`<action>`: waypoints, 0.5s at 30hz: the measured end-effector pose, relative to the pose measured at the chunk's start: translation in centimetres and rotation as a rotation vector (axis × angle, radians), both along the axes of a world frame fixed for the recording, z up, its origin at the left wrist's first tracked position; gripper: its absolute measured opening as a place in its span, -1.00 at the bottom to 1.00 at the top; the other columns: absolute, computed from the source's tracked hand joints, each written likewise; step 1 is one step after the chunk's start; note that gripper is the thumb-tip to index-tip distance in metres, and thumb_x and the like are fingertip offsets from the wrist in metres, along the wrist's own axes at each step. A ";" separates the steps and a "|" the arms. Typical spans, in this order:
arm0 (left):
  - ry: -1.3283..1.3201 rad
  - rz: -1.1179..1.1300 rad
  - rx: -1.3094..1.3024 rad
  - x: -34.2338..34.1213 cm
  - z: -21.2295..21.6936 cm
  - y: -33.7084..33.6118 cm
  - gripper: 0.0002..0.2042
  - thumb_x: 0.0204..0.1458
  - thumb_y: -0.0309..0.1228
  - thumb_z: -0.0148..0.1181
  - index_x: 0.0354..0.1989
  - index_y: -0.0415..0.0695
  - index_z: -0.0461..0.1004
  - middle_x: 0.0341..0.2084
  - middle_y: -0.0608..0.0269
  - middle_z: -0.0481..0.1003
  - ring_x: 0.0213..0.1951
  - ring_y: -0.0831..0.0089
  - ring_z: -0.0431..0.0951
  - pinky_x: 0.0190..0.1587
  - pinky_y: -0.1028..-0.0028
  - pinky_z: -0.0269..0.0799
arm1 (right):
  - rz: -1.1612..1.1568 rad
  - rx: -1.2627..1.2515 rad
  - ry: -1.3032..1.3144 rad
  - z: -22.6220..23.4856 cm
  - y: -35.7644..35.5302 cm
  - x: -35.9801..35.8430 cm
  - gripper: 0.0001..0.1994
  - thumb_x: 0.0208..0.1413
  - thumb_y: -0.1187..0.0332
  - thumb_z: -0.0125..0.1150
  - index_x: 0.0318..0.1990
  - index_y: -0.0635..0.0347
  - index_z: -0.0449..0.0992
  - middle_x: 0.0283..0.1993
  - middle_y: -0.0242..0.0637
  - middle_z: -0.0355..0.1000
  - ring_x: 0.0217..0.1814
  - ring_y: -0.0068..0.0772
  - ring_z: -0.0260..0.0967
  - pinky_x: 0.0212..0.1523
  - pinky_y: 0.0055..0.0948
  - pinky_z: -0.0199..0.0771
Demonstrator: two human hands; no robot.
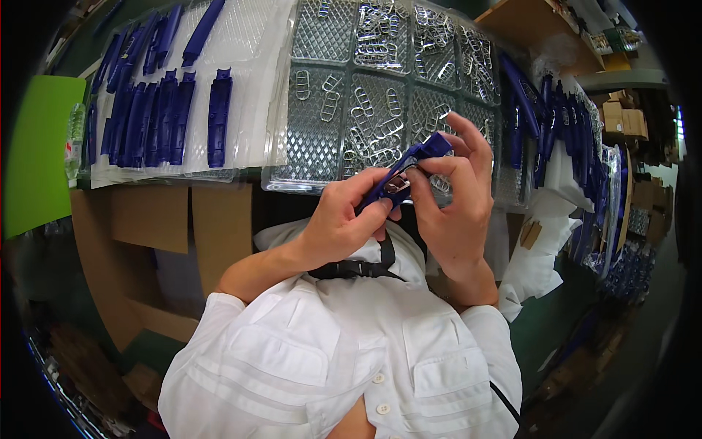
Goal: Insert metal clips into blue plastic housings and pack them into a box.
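Observation:
A long dark-blue plastic casing [436, 145] is held tilted in front of my chest, over the near edge of the clear tray. My left hand [342, 214] is closed round its lower end, thumb on top. My right hand [459, 196] pinches near its middle with thumb and index finger, while the other fingers are raised. A shiny metal piece [397, 182] shows inside the casing between the two hands; its full shape is hidden. Behind them lies the clear divided tray [281, 157], its compartments holding many silver wire-like metal frames [363, 110].
On the left, several blue casings [219, 121] lie in rows on white sheeting, beside a clear bottle [74, 139] and a green board [40, 154]. More blue casings [559, 121] are heaped at the right. An open cardboard box [219, 234] stands below the table's left edge.

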State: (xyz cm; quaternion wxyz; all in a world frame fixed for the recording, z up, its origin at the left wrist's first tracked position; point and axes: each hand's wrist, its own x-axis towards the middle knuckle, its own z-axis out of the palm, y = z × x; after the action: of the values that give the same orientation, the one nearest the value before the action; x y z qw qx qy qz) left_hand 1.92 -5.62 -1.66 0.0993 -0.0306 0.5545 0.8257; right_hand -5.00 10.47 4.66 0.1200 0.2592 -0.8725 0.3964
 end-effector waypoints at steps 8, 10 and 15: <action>0.249 0.013 -0.242 -0.5 0.8 -1.0 -0.78 0.32 -0.53 0.03 0.06 -0.34 0.46 -0.38 0.23 0.58 -0.44 0.60 0.57 -0.39 0.54 0.53 | 0.009 -0.164 -0.293 0.3 -0.5 -0.4 -0.66 0.08 0.63 0.37 0.03 0.29 0.55 0.03 -0.26 0.57 0.01 -0.49 0.56 -0.02 -0.48 0.61; 0.159 -0.007 -0.232 -0.6 1.1 -0.6 -0.80 0.34 -0.51 0.04 0.03 -0.35 0.47 -0.39 0.24 0.58 -0.43 0.60 0.57 -0.39 0.54 0.53 | 0.001 -0.150 -0.309 0.0 -0.2 -0.7 -0.69 0.08 0.63 0.38 0.00 0.28 0.55 -0.01 -0.29 0.57 -0.02 -0.51 0.56 -0.02 -0.48 0.61; 0.042 0.004 -0.185 -1.0 0.7 0.3 -0.86 0.31 -0.46 0.13 -0.18 -0.30 0.53 -0.58 0.27 0.57 -0.58 0.58 0.57 -0.50 0.52 0.50 | 0.020 -0.159 -0.358 -1.0 0.5 -0.5 -0.73 0.06 0.62 0.40 -0.08 0.26 0.54 -0.11 -0.35 0.57 -0.10 -0.56 0.55 -0.04 -0.49 0.59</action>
State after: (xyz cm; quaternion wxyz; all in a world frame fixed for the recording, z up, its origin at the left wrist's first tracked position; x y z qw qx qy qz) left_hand 0.91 -5.28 -0.96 0.0828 -0.0236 0.6301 0.7717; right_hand -5.50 10.96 3.66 -0.0208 0.1830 -0.8432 0.5050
